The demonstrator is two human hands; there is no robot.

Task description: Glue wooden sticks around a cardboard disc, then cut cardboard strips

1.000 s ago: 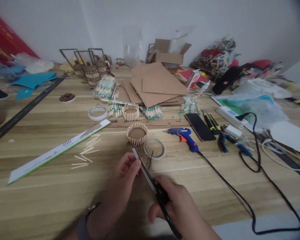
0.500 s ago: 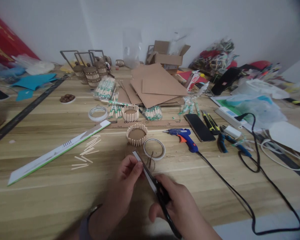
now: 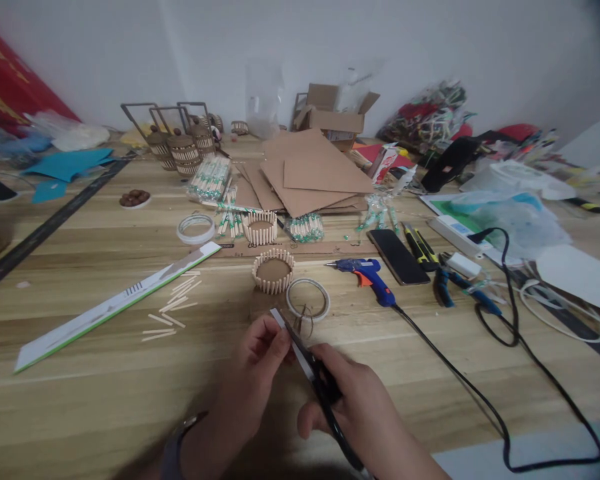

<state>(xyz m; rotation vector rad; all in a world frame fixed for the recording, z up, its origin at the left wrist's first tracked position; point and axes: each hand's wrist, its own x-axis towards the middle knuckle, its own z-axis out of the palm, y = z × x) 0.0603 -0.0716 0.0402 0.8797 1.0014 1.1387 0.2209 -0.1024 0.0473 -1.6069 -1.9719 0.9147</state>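
Note:
Black-handled scissors [image 3: 334,423] are in my right hand [image 3: 360,407], fingers around the handles and blades angled up and left. Close to the blades, my left hand [image 3: 255,373] is closed in a pinch. What it pinches is hidden; a narrow pale tip shows beyond the fingertips, and I cannot tell whether it is a blade or a strip. Just beyond the hands lie a roll of tape [image 3: 289,303] and a thin brown loop [image 3: 307,327]. Behind them stands a round cardboard base ringed with short sticks [image 3: 273,287], with a similar ring [image 3: 261,237] farther back.
A blue glue gun [image 3: 365,270] with a black cord lies right, near a phone [image 3: 399,257], yellow cutters [image 3: 421,247] and blue-handled pliers [image 3: 445,287]. Left are loose sticks [image 3: 180,290], a long white strip [image 3: 115,307] and another tape roll [image 3: 196,237]. Cardboard sheets [image 3: 325,173] lie behind.
My left hand and the pale tip have shifted slightly right and toward me. The scissor blades look closer together; my right hand stays nearly in place.

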